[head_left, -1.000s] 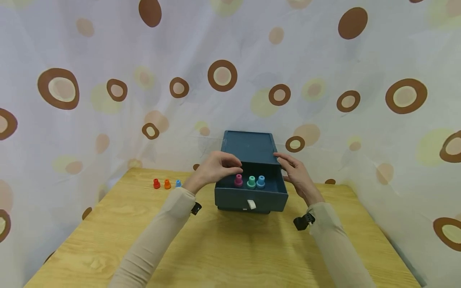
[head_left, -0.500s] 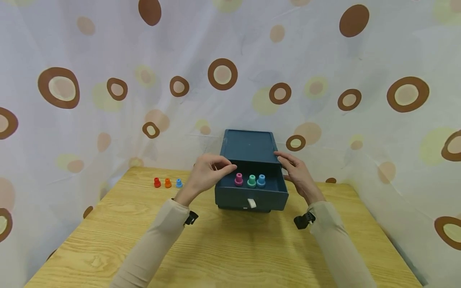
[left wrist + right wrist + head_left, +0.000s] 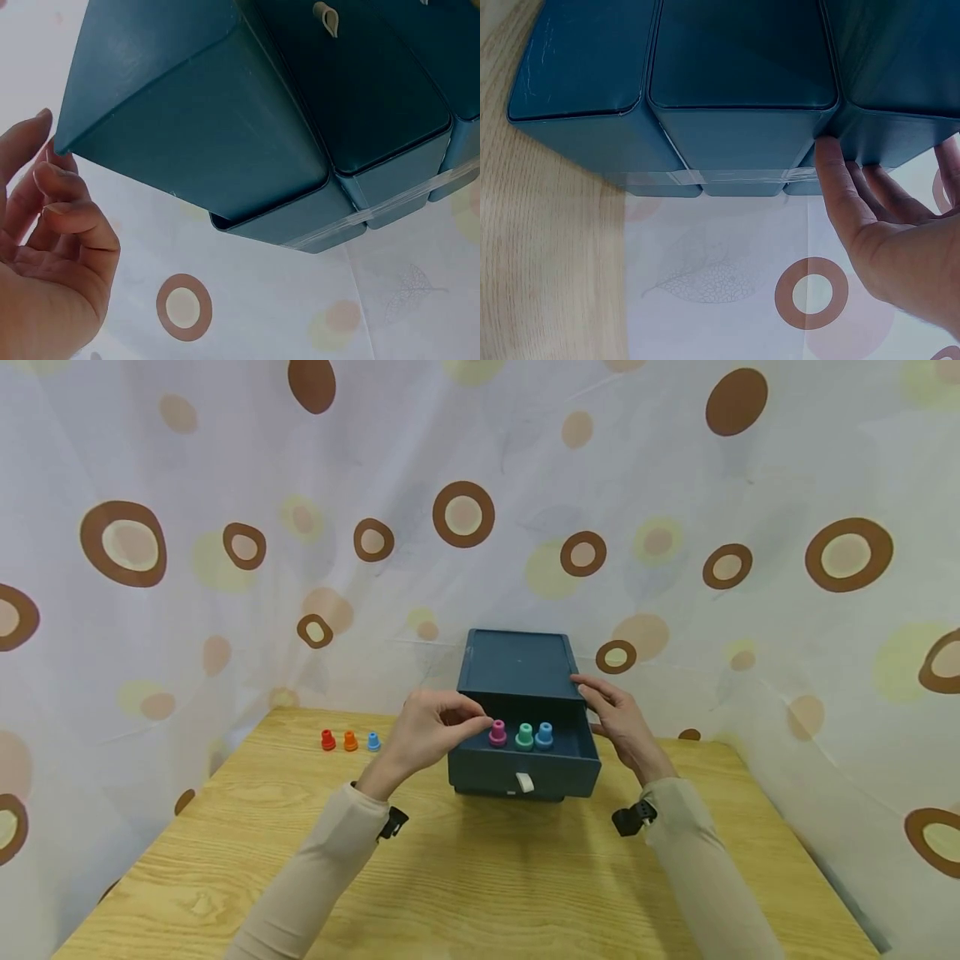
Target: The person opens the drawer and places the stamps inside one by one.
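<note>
A dark blue drawer unit [image 3: 517, 664] has its top drawer [image 3: 525, 774] pulled out. Inside stand small flanged plastic cones: magenta [image 3: 497, 734], mint green [image 3: 523, 737] and blue [image 3: 543, 737]. My left hand [image 3: 427, 727] is over the drawer's left wall, thumb and index tips close together right beside the magenta cone's top. In the left wrist view, the left hand's [image 3: 60, 247] other fingers bend loosely by the drawer's outer corner. My right hand [image 3: 618, 722] rests against the unit's right side, its fingers [image 3: 840, 187] fairly straight on the side wall.
Three more cones, red [image 3: 327, 740], orange [image 3: 350, 741] and light blue [image 3: 373, 742], stand in a row on the wooden table [image 3: 225, 860], left of the unit. Two closed drawers [image 3: 360, 82] lie beneath the pulled-out one. Behind hangs a patterned curtain [image 3: 517, 443].
My left hand moved left from above the magenta cone, then dipped slightly so its fingertips are beside the cone's top. My right hand stayed put, and the cones have not moved.
</note>
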The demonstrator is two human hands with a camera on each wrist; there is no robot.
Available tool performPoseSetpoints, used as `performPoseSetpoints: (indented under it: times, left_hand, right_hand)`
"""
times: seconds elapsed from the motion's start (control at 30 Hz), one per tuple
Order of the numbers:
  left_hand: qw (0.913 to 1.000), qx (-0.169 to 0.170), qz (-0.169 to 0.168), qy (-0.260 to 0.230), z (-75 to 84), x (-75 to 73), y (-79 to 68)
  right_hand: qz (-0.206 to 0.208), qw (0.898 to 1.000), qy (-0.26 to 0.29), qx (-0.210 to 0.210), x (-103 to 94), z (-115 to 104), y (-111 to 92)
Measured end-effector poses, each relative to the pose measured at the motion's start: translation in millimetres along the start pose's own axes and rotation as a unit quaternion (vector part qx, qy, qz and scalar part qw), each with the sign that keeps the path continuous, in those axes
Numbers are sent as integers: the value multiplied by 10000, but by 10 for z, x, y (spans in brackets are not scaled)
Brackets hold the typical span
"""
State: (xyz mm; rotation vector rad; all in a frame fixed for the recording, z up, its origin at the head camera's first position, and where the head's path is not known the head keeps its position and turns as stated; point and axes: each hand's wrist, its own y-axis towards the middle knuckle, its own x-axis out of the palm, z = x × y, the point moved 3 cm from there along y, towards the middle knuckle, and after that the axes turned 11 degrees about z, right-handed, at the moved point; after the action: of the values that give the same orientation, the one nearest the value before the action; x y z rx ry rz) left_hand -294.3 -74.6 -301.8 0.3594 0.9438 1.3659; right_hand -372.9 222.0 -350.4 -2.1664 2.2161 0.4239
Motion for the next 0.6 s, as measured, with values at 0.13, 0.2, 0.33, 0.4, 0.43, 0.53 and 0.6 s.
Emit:
performPoseSetpoints:
  times: [0.13,0.2,0.33,0.4,0.43,0.53,0.6]
  left_hand:
    - [9998,173,73,57,30,16,-56]
    - [9994,313,135,80,57,28,-83]
    - [9981,580,225,12,102,61,-133]
    - [9982,554,214,-86,107,79,-166]
    - [9984,511,191,-126,108,90,-184]
    - [9991,358,105,-223,109,121,-238]
    - [9991,326,76,-255,113,139,-265]
  right_hand:
    - [-5,10000,-15,-9,0,-2,2]
    - [6,10000,-10,-5,-4,-5,3]
    - [28,10000,26,11,-13,-5,8]
    - [25,10000,35,19,-13,2,12]
    - [19,10000,39,21,-11,5,12]
    - [-9,10000,36,18,-6,13,9]
    - [-26,10000,31,8,-5,6,4]
